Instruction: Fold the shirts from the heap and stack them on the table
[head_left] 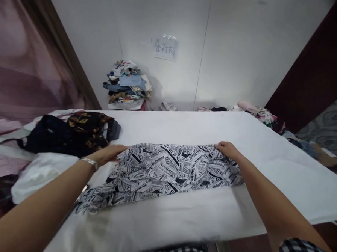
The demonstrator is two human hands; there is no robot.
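The black-and-white newspaper-print cloth garment [166,173] is laid lengthwise left to right across the white table [281,173], flanked evenly: left hand [110,154] flattened on one end, right hand [226,148] pressed open on the other; nothing is gripped.

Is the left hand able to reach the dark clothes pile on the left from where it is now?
Probably yes. The left hand rests on the near edge of the newsprint shirt, and the dark pile lies just beside it on the table, with nothing visible between them.
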